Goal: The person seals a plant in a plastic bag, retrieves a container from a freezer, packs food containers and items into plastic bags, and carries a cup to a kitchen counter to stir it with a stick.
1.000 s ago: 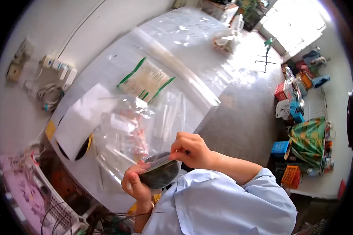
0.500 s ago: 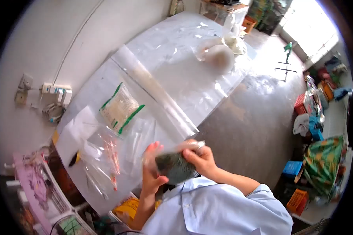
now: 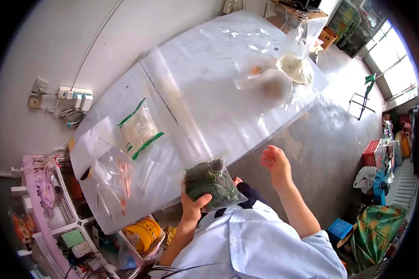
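Observation:
My left hand [image 3: 194,204] is closed round the lower left of a clear plastic bag [image 3: 211,182] filled with dark green leaves, its thumb pressed on the front. The bag is upright near the table's front edge, before my shirt. My right hand [image 3: 278,168] is raised to the right of the bag, apart from it, over the floor. Its fingers are loosely bent, with nothing seen in them. On the table beyond the bag lies a white packet with green edges [image 3: 140,129]. Left of that, thin reddish sticks [image 3: 124,183] lie in clear plastic.
Clear film covers the pale table [image 3: 209,60]. At its far end are a blurred round object [image 3: 272,87] and a bag of pale contents [image 3: 295,69]. White baskets [image 3: 65,200] and a yellow tub [image 3: 146,234] stand low left. A power strip [image 3: 74,93] is on the wall.
My right hand has let go of the bag and moved up to the right. The bag is now in my left hand alone, more upright. The view has shifted slightly.

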